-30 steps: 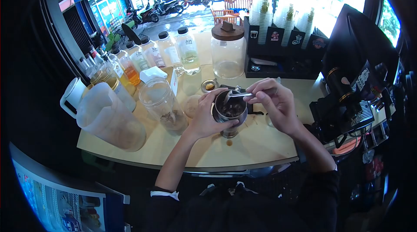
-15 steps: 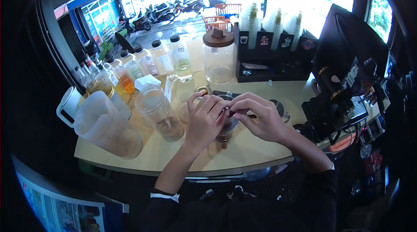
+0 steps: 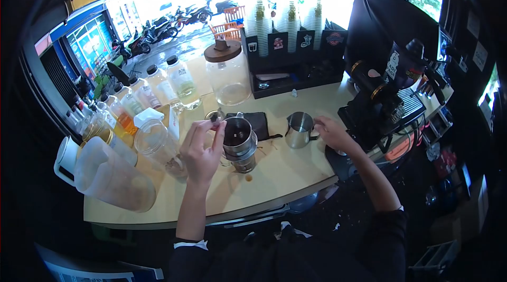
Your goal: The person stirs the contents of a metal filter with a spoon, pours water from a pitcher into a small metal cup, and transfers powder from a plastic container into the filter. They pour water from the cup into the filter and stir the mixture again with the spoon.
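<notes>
A metal drip coffee filter with dark contents sits on top of a small glass on the counter. Beside its left rim is my left hand, thumb and fingers pinching a small dark piece whose kind I cannot make out. To the right stands a steel milk pitcher, upright on the counter. My right hand is closed at the pitcher's handle, and its fingers partly hide that handle. Behind the filter lies a dark folded cloth or pouch.
Left of the filter stand a clear jar, a large translucent jug and several syrup bottles. A wooden-lidded jar and a cup holder line the back. An espresso machine stands at the right.
Both hands were together above the filter. My right hand has moved right to the pitcher's handle; my left hand has drawn left with the dark piece. The view has turned right.
</notes>
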Available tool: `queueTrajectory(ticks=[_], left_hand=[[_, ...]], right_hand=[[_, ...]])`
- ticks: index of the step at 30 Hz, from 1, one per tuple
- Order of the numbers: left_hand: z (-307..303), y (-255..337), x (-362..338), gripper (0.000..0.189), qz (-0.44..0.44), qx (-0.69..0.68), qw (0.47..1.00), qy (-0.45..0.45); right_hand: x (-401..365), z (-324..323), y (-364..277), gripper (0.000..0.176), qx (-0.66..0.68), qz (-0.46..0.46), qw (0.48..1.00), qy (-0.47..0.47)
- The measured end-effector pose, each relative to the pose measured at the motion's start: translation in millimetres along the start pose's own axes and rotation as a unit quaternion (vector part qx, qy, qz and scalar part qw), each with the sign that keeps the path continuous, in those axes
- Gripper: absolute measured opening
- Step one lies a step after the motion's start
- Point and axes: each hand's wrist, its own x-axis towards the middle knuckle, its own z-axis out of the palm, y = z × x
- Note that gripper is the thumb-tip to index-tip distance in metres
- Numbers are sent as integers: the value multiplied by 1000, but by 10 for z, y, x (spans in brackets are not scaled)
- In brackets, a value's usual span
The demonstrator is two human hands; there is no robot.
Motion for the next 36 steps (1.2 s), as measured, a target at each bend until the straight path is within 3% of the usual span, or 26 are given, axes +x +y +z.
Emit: queueTrajectory(ticks=[2, 6, 8, 9, 14, 21, 25, 28, 36], left_hand=[[-9, -9, 10, 14, -10, -8, 1000, 4], [-42, -63, 4, 14, -66, -33, 997, 20], [-40, -118, -6, 14, -85, -66, 994, 34], [-44, -145, -12, 13, -105, -101, 988, 48], [-94, -204, -36, 13, -133, -141, 978, 82], [-145, -236, 18, 13, -134, -153, 975, 86], [-141, -254, 46, 13, -126, -148, 977, 85], [-162, -250, 64, 13, -109, -135, 981, 86], [-169, -228, 95, 14, -101, -155, 979, 82]], right_hand=[[-61, -18, -84, 27, 0, 95, 991, -94], [-147, 122, 66, 20, 26, 70, 995, -72], [-162, 166, 40, 18, 244, 145, 954, -95], [-164, 186, 32, 18, 245, 144, 954, -98], [-90, 246, -27, 17, 373, 124, 918, -51], [247, 28, -562, 17, 378, 66, 921, -66], [487, -77, -922, 17, 404, 0, 912, -72], [653, -167, -1168, 15, 353, -61, 930, -87], [773, -248, -1806, 16, 381, -60, 912, -142]])
